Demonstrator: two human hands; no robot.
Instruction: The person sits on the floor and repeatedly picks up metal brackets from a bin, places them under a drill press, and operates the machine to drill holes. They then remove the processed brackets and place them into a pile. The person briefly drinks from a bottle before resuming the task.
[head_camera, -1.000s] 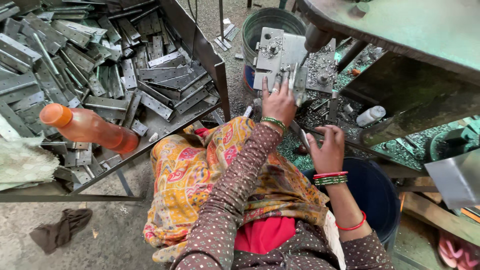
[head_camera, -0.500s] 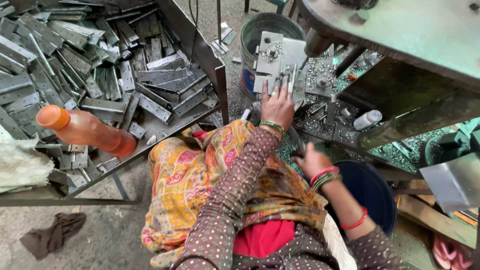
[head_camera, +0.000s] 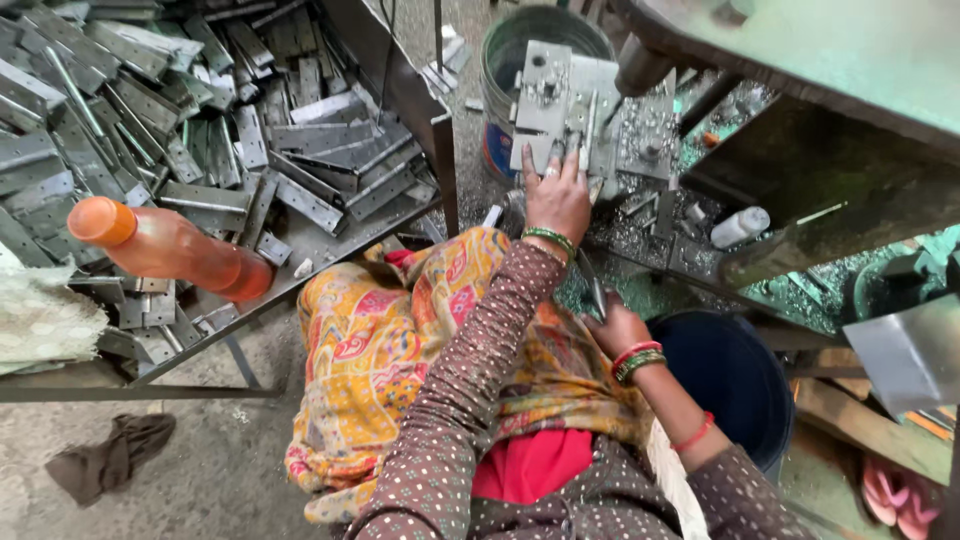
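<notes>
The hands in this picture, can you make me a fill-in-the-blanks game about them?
1. The left hand rests on a grey ____ plate at the machine.
2. The right hand is beside a dark ____ bucket.
3. The bottle lying on the tray is ____.

Missing words: metal; blue; orange

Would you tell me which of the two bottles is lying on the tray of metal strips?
The orange bottle; the small white bottle lies under the press, right of the left hand.
</notes>
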